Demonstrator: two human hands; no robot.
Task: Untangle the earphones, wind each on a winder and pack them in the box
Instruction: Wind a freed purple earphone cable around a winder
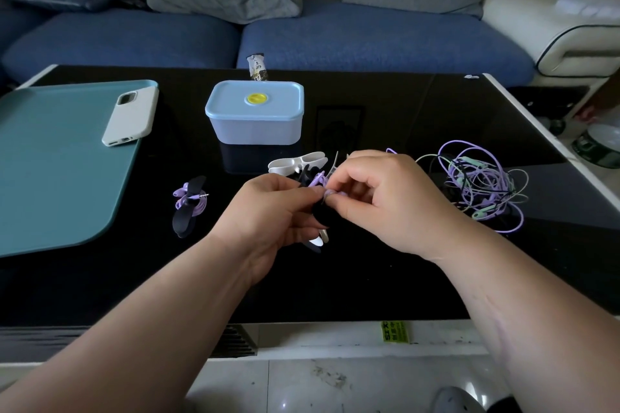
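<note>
Grip: left hand (278, 211) on dark winder (323, 216), right hand (385, 201) on purple cord (317, 180), over table (369, 282)

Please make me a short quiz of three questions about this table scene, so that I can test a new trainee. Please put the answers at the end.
1. What colour is the cable on the dark winder that the left hand grips?
2. True or false: the lid of the blue box is off.
3. Where does the tangled pile of earphones lie? A) inside the box B) on the table, right of the right hand C) in the left hand
Key: 1 purple; 2 false, the lid is on; 3 B.
</note>
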